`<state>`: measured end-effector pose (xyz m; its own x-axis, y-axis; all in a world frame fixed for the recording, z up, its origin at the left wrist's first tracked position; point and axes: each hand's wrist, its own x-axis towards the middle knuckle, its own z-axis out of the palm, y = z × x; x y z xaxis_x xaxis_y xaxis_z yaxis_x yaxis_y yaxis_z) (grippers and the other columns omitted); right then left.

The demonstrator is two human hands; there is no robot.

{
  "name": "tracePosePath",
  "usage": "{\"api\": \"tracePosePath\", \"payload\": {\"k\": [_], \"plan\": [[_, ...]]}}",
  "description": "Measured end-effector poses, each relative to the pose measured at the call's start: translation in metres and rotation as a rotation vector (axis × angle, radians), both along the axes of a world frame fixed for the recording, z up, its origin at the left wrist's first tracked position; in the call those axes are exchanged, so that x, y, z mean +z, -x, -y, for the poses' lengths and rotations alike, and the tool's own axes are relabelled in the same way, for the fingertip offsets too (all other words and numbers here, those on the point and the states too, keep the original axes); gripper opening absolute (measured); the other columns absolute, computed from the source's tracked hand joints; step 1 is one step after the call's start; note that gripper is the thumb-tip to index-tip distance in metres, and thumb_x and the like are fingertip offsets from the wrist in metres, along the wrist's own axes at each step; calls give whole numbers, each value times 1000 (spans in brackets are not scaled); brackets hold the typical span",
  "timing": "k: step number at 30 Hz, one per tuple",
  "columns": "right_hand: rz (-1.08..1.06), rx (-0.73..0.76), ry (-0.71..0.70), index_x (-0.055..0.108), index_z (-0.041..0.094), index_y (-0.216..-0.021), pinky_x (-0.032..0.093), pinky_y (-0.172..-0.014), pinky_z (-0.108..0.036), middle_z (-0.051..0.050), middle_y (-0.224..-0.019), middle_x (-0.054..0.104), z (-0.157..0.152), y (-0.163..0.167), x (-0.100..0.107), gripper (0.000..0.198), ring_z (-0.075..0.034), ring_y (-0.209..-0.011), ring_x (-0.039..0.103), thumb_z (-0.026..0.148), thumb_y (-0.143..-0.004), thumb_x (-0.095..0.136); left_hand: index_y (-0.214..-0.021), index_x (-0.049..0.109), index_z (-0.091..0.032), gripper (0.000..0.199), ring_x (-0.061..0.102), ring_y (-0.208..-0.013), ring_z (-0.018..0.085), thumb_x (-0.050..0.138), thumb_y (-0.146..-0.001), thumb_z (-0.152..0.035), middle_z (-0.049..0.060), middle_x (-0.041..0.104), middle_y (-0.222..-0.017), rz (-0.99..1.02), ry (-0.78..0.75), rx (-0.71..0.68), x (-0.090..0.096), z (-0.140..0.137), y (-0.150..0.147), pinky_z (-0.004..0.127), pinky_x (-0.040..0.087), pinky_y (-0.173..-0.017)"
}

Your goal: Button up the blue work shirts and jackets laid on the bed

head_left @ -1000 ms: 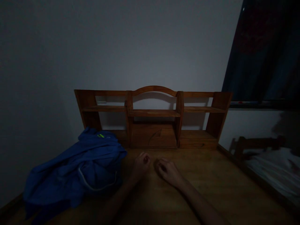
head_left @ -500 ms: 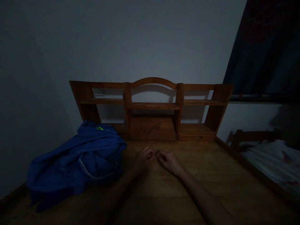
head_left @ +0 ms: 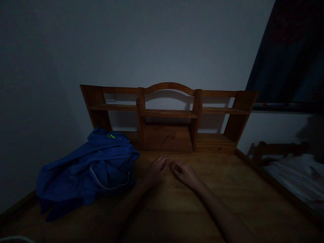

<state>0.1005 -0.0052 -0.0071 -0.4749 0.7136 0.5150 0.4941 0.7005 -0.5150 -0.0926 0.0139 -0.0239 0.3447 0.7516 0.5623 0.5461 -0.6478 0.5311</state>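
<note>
My left hand (head_left: 158, 167) and my right hand (head_left: 184, 172) are close together over the wooden desk (head_left: 162, 216), a small gap between their fingertips. Both have curled fingers, with thumb and fingertips drawn together. Whatever may be between the fingers is too small and dark to make out. To the left of my left hand lies a crumpled blue garment (head_left: 106, 160) with a white cord (head_left: 101, 185) and a small yellow-green mark near its top.
Behind my hands a wooden shelf unit (head_left: 167, 113) stands along the back of the desk, against a pale wall (head_left: 162, 44). A dark curtain (head_left: 286, 50) hangs at right, above white bedding (head_left: 296, 172). Part of a pale cord (head_left: 19, 237) shows at bottom left.
The view has swung slightly left, so the scene sits further right. My hands stay near each other, the fingers shifting a little. A pale cord now shows at the bottom left corner.
</note>
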Motion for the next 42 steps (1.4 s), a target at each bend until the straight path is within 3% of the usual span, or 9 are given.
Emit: {"api": "tracePosePath", "payload": {"k": [15,42], "plan": [[-5,18,-5,58,20,-83,42,-76,-22,-2,-87,61,-1,0,-1,13,-14,-82,57,11,-84,48,-109,55,-22,25,54,-95,17,42,-88,-20,5,58,-102,-8,-12,-12,1,2,1,31,44,-84],[0,14,-6,59,20,-85,42,-76,-23,-2,-87,61,1,-1,0,14,-14,-82,57,13,-85,47,-101,59,-20,22,54,-87,16,40,-90,-22,5,57,-92,-69,-10,-29,0,1,1,30,44,-79]]}}
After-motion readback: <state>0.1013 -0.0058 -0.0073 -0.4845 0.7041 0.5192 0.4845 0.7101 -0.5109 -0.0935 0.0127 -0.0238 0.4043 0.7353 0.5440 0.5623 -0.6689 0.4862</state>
